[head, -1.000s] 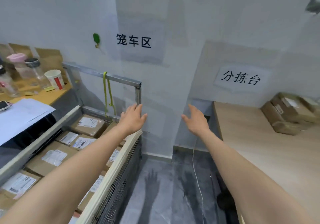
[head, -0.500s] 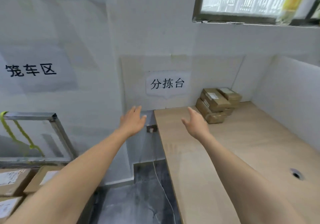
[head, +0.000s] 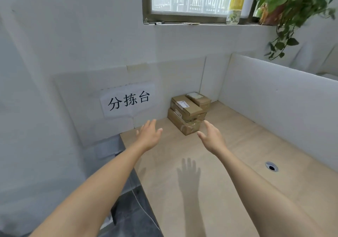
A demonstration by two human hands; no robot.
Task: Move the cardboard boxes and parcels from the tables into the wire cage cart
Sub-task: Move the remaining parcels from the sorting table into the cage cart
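Note:
A small stack of brown cardboard boxes (head: 188, 113) with white labels sits in the far corner of the wooden table (head: 237, 163), against the wall. My left hand (head: 149, 136) is stretched out over the table's left end, fingers straight and holding nothing. My right hand (head: 212, 138) reaches out just in front of the lowest box, fingers relaxed and empty, a short gap from the cardboard. The wire cage cart is out of view.
White panels (head: 274, 99) wall in the table at the back and right. A paper sign (head: 128, 100) hangs on the wall. A cable hole (head: 272, 167) sits in the tabletop at right. A window sill holds a bottle (head: 235, 8) and a plant (head: 292, 2). Dark floor (head: 131, 218) lies left.
The view has swung right, away from the cage cart and onto the table. Both hands, still empty, are now much nearer the stack of boxes.

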